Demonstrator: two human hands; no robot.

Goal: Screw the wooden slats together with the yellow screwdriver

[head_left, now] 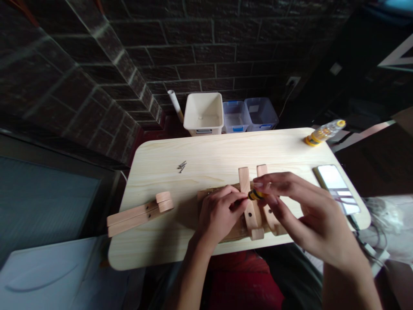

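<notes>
My right hand (300, 206) grips a small yellow-and-black screwdriver (256, 195) between thumb and fingers. The screwdriver's tip points left, toward the pinched fingers of my left hand (222, 211). What those fingertips hold is too small to make out. Under both hands lies a brown wooden board (234, 232), partly hidden. Across it rest two pale wooden hooks, a left one (244, 176) and a right one (262, 169), each with a dark hole and a curled near end. Two similar wooden hooks (132, 219) lie side by side at the table's left.
Several screws (182, 165) lie on the pale wooden table (213, 150). A clear-and-yellow bottle-shaped case (324, 132) stands at the far right corner, with a phone (337, 187) nearer. Beyond the table are a white bin (203, 112) and two clear boxes, one bluish box (235, 115) beside another (261, 113).
</notes>
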